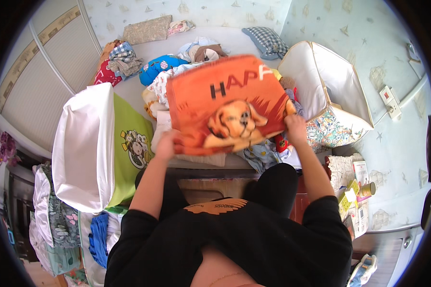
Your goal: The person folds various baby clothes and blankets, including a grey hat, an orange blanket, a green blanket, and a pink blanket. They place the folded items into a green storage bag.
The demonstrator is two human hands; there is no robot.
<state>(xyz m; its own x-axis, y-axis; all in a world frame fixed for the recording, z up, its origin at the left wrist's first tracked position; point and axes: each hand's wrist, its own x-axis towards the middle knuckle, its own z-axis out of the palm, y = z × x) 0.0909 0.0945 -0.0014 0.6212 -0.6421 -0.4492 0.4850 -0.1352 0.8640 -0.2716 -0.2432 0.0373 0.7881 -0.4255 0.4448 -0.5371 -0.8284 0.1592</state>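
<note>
An orange fleece-like cloth (194, 97) with a puppy picture and large letters is stretched out in the air before me. My left hand (167, 144) grips its near left corner, and my right hand (295, 127) grips its right side. Below and behind the cloth lie heaped clothes, among them a white garment with small red prints (160, 86) and a blue patterned item (161, 68). A light blue patterned garment (261, 156) lies near the bed's front edge, partly under the cloth's near side. The cloth hides the middle of the heap.
At left stands a green fabric storage bin (129, 122) with a white lining; at right, a white-lined storage bag (301, 75) stands with its top open. A checked pillow (267, 43) and more clothes (124, 59) lie farther back. A small table (339, 170) with assorted items is at right.
</note>
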